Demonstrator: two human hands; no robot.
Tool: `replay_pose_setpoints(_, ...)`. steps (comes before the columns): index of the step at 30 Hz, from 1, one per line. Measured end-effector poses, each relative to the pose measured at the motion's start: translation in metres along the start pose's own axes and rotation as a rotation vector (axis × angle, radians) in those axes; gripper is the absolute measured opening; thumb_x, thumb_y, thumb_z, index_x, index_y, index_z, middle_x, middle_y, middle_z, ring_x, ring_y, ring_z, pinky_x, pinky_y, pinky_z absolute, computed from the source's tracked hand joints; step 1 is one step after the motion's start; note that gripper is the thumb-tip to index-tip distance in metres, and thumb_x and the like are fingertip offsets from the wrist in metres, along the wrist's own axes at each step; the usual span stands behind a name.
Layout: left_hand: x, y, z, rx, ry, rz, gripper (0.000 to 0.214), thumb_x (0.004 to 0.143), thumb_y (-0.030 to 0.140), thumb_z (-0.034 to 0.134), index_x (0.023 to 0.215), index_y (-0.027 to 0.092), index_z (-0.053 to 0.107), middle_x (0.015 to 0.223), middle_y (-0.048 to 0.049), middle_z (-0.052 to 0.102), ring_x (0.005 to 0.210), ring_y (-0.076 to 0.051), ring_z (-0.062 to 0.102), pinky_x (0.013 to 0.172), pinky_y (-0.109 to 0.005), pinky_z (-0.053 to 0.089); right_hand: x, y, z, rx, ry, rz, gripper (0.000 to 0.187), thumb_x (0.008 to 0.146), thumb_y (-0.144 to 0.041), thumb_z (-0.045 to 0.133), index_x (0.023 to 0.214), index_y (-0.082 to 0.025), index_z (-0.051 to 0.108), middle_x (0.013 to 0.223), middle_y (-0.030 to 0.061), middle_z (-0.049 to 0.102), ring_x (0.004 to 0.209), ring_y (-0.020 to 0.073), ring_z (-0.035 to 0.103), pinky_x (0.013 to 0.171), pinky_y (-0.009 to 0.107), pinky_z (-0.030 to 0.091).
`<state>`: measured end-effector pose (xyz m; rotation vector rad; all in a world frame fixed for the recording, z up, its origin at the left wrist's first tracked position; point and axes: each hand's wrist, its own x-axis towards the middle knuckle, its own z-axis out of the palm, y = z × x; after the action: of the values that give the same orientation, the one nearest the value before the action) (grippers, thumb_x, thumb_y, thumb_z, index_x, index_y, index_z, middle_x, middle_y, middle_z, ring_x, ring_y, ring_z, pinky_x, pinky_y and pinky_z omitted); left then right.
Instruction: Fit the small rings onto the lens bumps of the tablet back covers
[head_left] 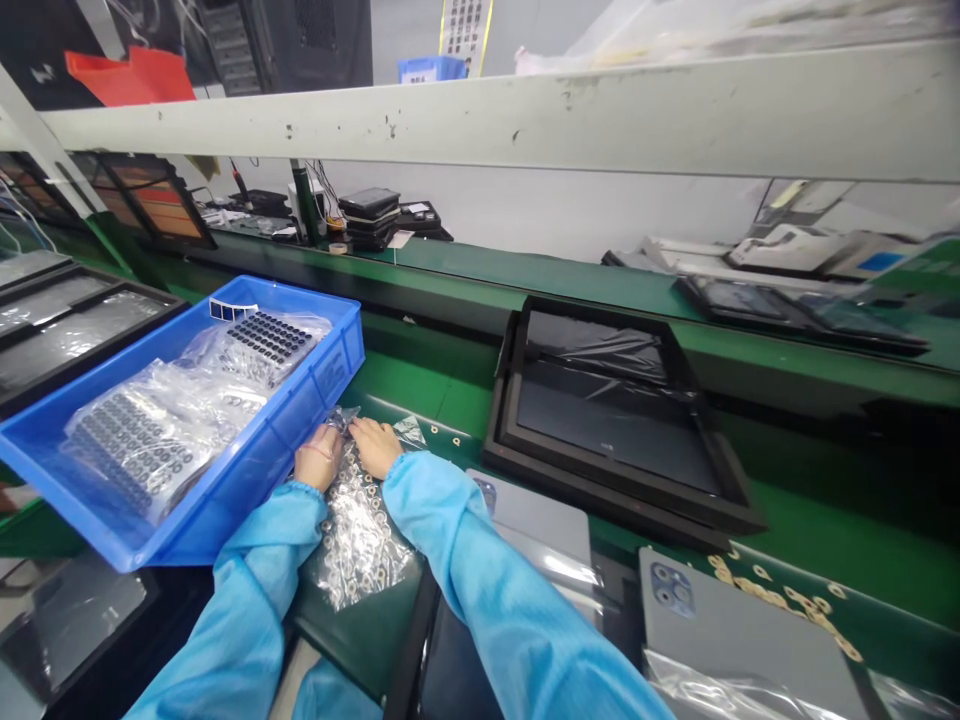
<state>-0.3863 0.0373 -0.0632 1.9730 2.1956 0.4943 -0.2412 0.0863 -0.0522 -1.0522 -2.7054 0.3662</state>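
My left hand (319,457) and my right hand (375,447) are close together at the top of a clear plastic bag (361,535), and both seem to grip it. The bag lies on the green conveyor belt (442,385) and is full of small pale rings. Just left of my left hand stands a blue plastic crate (322,372). It holds clear bags of dark ring sheets (135,450). A grey tablet back (532,530) lies near my right forearm, partly under my sleeve.
A black frame (506,425) holding a dark screen under film sits to the right. Loose rings (780,595) lie on the belt beside a second grey tablet (720,630). Dark panels (75,325) lie at far left. A white shelf rail (480,125) crosses above.
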Motion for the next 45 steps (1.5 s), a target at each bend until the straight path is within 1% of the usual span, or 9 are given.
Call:
replay_pose_setpoints(8,-0.012,0.005,-0.013,-0.255,0.023,-0.088,0.027,0.09,0.035,0.058,0.11,0.016,0.059,0.112,-0.0072,0.061,0.098,-0.02,0.061,0.085,-0.042,0.052,-0.003,-0.007,-0.002,-0.062,0.001,0.036,0.036,0.093,-0.031,0.058,0.125,-0.018,0.053,0.132,0.01,0.052,0.115,0.0259,0.054,0.094,0.049,0.048)
replay_pose_setpoints(12,-0.047,0.01,-0.032,-0.507,0.108,-0.122,0.026,0.09,0.038,0.057,0.104,0.016,0.06,0.11,-0.007,0.061,0.1,-0.02,0.059,0.087,-0.043,0.05,-0.002,-0.01,-0.008,-0.058,0.001,0.044,0.034,0.093,-0.031,0.058,0.124,-0.017,0.054,0.129,0.0096,0.054,0.112,0.0249,0.056,0.093,0.048,0.049)
replay_pose_setpoints(14,-0.069,0.016,-0.043,-0.67,0.13,-0.154,0.029,0.09,0.043,0.054,0.099,0.015,0.059,0.102,-0.006,0.061,0.093,-0.019,0.059,0.081,-0.039,0.051,-0.001,-0.008,-0.014,-0.033,-0.005,0.032,0.033,0.092,-0.031,0.059,0.122,-0.017,0.055,0.127,0.0094,0.055,0.111,0.0244,0.057,0.092,0.047,0.05)
replay_pose_setpoints(19,-0.096,0.053,-0.071,-1.073,-0.066,-0.215,0.045,0.079,0.061,0.057,0.079,0.016,0.053,0.079,-0.0014,0.055,0.064,-0.011,0.053,0.053,-0.024,0.045,-0.02,0.009,-0.047,0.051,0.019,-0.02,0.031,0.094,-0.021,0.054,0.125,-0.017,0.054,0.135,0.0105,0.05,0.123,0.0256,0.049,0.101,0.048,0.043)
replay_pose_setpoints(24,-0.096,0.092,-0.084,-1.245,-0.328,-0.225,0.046,0.072,0.058,0.067,0.067,0.017,0.048,0.063,0.0027,0.046,0.049,-0.006,0.037,0.044,-0.019,0.032,-0.096,0.032,-0.092,0.115,0.033,-0.017,0.028,0.093,-0.015,0.05,0.119,-0.015,0.059,0.136,0.0128,0.051,0.127,0.0237,0.046,0.107,0.042,0.04)
replay_pose_setpoints(29,-0.092,0.113,-0.071,-1.177,-0.469,-0.14,0.041,0.08,0.056,0.059,0.068,0.018,0.047,0.055,0.0038,0.045,0.046,-0.007,0.036,0.045,-0.02,0.033,-0.188,0.048,-0.101,0.164,0.023,0.033,0.026,0.092,-0.015,0.05,0.116,-0.017,0.06,0.132,0.0119,0.055,0.121,0.0238,0.053,0.103,0.042,0.046)
replay_pose_setpoints(33,-0.085,0.127,-0.049,-1.019,-0.447,-0.005,0.033,0.086,0.049,0.053,0.073,0.019,0.052,0.063,0.0013,0.053,0.054,-0.011,0.046,0.051,-0.023,0.039,-0.232,0.055,-0.088,0.19,0.042,0.076,0.025,0.091,-0.015,0.051,0.115,-0.017,0.061,0.132,0.0116,0.056,0.121,0.0253,0.053,0.101,0.045,0.048)
replay_pose_setpoints(40,-0.061,0.163,-0.006,-0.618,-0.254,0.376,0.015,0.091,0.026,0.051,0.081,0.02,0.06,0.093,-0.0032,0.059,0.094,-0.019,0.051,0.088,-0.036,0.04,-0.252,0.062,-0.068,0.218,0.213,0.06,0.02,0.09,-0.013,0.052,0.107,-0.016,0.061,0.13,0.0117,0.057,0.119,0.0249,0.051,0.094,0.045,0.05)
replay_pose_setpoints(45,-0.046,0.183,0.011,-0.42,-0.213,0.556,0.013,0.092,0.019,0.049,0.083,0.019,0.059,0.105,-0.0056,0.057,0.108,-0.022,0.048,0.094,-0.041,0.038,-0.257,0.067,-0.066,0.308,0.285,0.081,0.015,0.092,-0.013,0.049,0.1,-0.016,0.062,0.12,0.0092,0.062,0.11,0.0225,0.054,0.094,0.041,0.05)
